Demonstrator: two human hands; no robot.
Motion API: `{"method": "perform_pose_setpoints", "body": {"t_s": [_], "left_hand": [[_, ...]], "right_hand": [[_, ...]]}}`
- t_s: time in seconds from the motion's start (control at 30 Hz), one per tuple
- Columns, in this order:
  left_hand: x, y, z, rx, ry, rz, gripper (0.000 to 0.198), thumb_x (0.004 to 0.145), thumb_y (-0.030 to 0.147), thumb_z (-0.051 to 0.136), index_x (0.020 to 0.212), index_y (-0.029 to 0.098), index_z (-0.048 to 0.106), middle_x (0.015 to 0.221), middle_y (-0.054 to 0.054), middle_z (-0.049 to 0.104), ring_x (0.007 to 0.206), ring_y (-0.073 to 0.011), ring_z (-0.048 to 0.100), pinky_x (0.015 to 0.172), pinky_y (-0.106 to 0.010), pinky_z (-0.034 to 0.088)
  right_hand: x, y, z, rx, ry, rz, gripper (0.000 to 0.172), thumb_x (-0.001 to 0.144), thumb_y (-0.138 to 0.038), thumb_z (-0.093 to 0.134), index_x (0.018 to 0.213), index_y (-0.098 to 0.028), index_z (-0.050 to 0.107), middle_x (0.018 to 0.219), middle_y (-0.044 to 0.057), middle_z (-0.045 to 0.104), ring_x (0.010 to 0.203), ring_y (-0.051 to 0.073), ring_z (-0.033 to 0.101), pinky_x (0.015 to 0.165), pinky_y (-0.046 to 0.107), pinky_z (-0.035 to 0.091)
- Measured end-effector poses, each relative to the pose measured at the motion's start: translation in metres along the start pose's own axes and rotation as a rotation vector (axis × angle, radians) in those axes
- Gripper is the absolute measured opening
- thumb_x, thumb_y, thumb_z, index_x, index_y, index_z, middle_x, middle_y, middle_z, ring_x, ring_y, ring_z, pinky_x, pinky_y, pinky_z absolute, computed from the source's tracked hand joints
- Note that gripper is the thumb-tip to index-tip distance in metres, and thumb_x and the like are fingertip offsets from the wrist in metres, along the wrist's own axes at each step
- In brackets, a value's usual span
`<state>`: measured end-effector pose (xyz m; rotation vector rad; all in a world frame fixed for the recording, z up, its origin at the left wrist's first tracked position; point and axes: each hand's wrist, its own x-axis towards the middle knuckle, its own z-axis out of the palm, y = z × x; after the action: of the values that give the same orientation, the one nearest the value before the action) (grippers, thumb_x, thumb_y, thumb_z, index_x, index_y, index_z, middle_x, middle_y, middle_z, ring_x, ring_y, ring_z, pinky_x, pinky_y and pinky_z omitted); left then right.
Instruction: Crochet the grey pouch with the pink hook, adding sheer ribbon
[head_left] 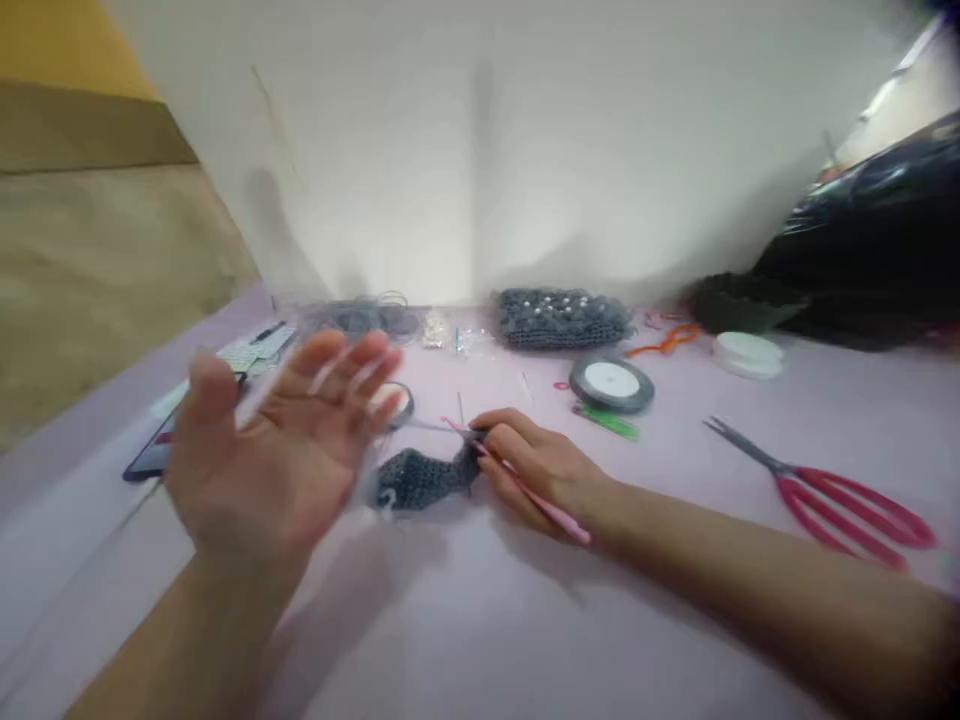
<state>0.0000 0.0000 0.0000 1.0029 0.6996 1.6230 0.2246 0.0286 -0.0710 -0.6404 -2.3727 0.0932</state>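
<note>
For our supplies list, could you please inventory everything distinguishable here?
Slim crochet hook: one, pink, right hand
Crocheted strip: one, grey, right hand
Beaded crocheted roll: one, grey, rear
Strand bundle: one, grey, rear
Bead packet: one, white, rear
Flat spools: two, grey, middle
Round disc: one, white, right
Flat packet: one, green, middle
Long scissors: one, red-handled, right
Thin cord: one, orange, right
Phone: one, dark, left
Papers: unclear count, white, left
Glossy bundle: one, black, right
Tabletop: one, pinkish, below
Backdrop: one, white, behind
Left hand: one, open, left
Right hand: one, gripping, centre
</note>
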Motion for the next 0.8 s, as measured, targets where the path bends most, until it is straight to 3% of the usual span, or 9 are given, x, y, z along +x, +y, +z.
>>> {"method": "perform_pose_setpoints", "body": {"t_s": [0.07,0.13,0.23,0.37,0.47,0.57,0.63,0.73,0.8], "left_hand": [[0.008,-0.009,-0.008,0.249,0.080,0.284,0.031,0.092,0.041,0.048,0.092,0.023,0.073,0.108,-0.003,0.072,0.117,-0.0223,0.062,0.103,-0.037,0.050],[0.012,-0.016,-0.013,0.540,0.052,0.506,0.024,0.092,0.030,0.050,0.089,0.023,0.073,0.107,-0.002,0.072,0.118,-0.0225,0.060,0.109,-0.041,0.042],[0.006,-0.021,-0.013,1.066,-0.208,0.609,0.020,0.093,0.024,0.050,0.091,0.021,0.070,0.114,-0.005,0.069,0.119,-0.0235,0.058,0.113,-0.046,0.035],[-0.002,-0.024,-0.012,1.401,-0.521,0.524,0.024,0.094,0.026,0.049,0.075,0.018,0.063,0.106,-0.007,0.070,0.117,-0.0236,0.059,0.115,-0.048,0.027],[0.001,-0.028,-0.013,1.523,-0.627,0.389,0.036,0.097,0.036,0.044,0.068,0.018,0.059,0.092,-0.006,0.069,0.109,-0.0243,0.061,0.103,-0.046,0.037],[0.007,-0.035,-0.016,1.698,-0.591,0.278,0.044,0.098,0.043,0.037,0.073,0.019,0.064,0.087,-0.007,0.066,0.093,-0.0255,0.063,0.087,-0.047,0.042],[0.010,-0.039,-0.018,1.782,-0.528,0.202,0.045,0.098,0.045,0.035,0.079,0.020,0.067,0.087,-0.006,0.066,0.090,-0.0268,0.062,0.084,-0.049,0.042],[0.011,-0.042,-0.021,1.700,-0.438,0.136,0.038,0.097,0.045,0.039,0.092,0.023,0.070,0.101,-0.007,0.066,0.096,-0.0265,0.061,0.085,-0.048,0.043],[0.010,-0.041,-0.023,1.564,-0.382,0.180,0.030,0.093,0.042,0.048,0.096,0.023,0.071,0.108,-0.008,0.065,0.099,-0.0252,0.061,0.087,-0.045,0.044]], "right_hand": [[0.000,-0.001,0.001,-0.014,0.009,-0.032,0.012,0.098,-0.016,0.036,0.089,-0.018,0.045,0.095,0.013,0.063,0.095,0.020,0.065,0.064,0.028,0.058],[-0.001,0.000,0.001,-0.030,0.018,-0.050,0.013,0.098,-0.017,0.036,0.089,-0.018,0.044,0.093,0.013,0.062,0.095,0.020,0.064,0.064,0.028,0.058],[-0.001,0.002,0.001,-0.060,0.029,-0.045,0.011,0.098,-0.016,0.038,0.090,-0.018,0.045,0.098,0.014,0.062,0.090,0.019,0.064,0.063,0.029,0.059],[0.000,0.008,-0.002,-0.091,0.047,-0.058,0.011,0.097,-0.014,0.040,0.088,-0.019,0.044,0.090,0.011,0.061,0.099,0.022,0.063,0.071,0.031,0.059],[0.000,0.010,-0.004,-0.105,0.075,-0.041,0.010,0.096,-0.013,0.041,0.089,-0.019,0.044,0.090,0.011,0.060,0.103,0.023,0.062,0.072,0.032,0.059],[0.000,0.010,-0.006,-0.134,0.100,-0.049,0.006,0.096,-0.014,0.042,0.092,-0.017,0.046,0.098,0.014,0.061,0.099,0.022,0.064,0.070,0.032,0.059],[0.000,0.010,-0.006,-0.143,0.102,-0.073,0.005,0.096,-0.014,0.043,0.093,-0.017,0.046,0.098,0.015,0.062,0.098,0.023,0.064,0.070,0.032,0.059],[-0.002,0.009,-0.003,-0.124,0.077,-0.088,0.005,0.095,-0.014,0.043,0.092,-0.017,0.046,0.096,0.014,0.061,0.098,0.024,0.064,0.068,0.033,0.059],[-0.003,0.009,-0.002,-0.109,0.053,-0.076,0.006,0.095,-0.014,0.043,0.090,-0.017,0.046,0.097,0.014,0.061,0.096,0.023,0.064,0.067,0.032,0.058]]}}
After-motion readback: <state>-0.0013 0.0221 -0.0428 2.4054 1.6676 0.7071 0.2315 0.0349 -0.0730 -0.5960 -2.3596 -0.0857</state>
